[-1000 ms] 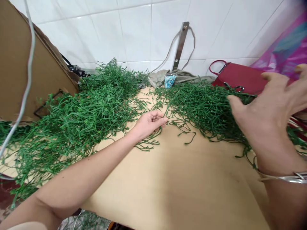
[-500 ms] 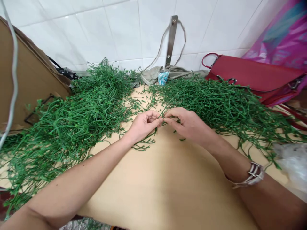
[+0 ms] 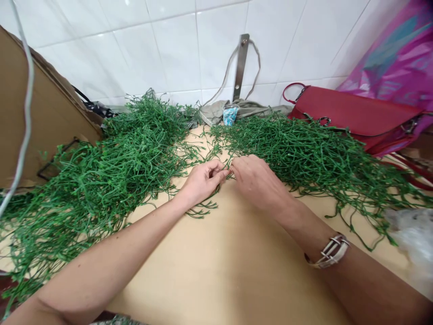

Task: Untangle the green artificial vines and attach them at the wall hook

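Note:
My left hand [image 3: 205, 179] is closed in a pinch on a thin green stem, whose branched tips [image 3: 203, 210] show below the fingers. Touching it from the right, my right hand [image 3: 252, 178] has its fingers pressed together, back of the hand up; its fingertips meet the left ones at the stem. A large heap of green plastic-looking stems [image 3: 125, 153] spreads on the left of the table, and another green heap [image 3: 304, 149] lies on the right. Loose stems are scattered between the heaps.
A small blue-and-white cup [image 3: 230, 115] stands at the back by a grey cloth [image 3: 212, 113]. The red bag [image 3: 358, 110] lies at the back right, near a pink plastic bag [image 3: 402, 58]. A cardboard box [image 3: 43, 108] is at the left, clear plastic [image 3: 412, 234] at the right.
My right hand has turned over so that its back faces up, and its wrist has shifted left. My left hand stays nearly in place with the stem. The view has tilted up slightly.

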A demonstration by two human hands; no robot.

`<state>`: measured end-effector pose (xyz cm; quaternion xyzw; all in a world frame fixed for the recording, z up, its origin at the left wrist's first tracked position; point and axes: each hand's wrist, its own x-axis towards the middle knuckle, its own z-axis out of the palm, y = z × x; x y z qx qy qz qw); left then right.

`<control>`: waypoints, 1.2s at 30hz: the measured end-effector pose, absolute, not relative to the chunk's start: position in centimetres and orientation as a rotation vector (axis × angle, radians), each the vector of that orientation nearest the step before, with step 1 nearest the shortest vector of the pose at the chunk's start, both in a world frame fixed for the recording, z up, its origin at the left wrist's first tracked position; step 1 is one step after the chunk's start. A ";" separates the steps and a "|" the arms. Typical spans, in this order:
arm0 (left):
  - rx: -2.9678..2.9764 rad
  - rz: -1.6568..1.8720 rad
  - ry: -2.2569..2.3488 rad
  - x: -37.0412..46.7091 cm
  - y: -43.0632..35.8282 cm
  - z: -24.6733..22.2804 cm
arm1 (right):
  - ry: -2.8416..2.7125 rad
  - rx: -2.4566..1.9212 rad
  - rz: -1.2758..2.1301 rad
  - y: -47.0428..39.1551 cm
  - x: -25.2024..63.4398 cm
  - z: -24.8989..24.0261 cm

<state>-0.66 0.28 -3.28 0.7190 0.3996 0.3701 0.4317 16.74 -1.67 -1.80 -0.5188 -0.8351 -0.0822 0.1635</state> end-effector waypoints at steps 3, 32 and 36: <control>1.810 0.940 1.013 -0.7 0.3 -3.2 | -2.346 -1.547 -0.123 -1.7 16.3 -1.5; 1.258 1.070 0.827 -0.1 0.0 -3.4 | -1.676 -1.314 -0.444 -0.8 23.6 1.0; 1.365 1.078 0.825 -0.1 -0.2 -3.0 | -2.107 -1.058 -0.014 -1.0 18.5 -1.0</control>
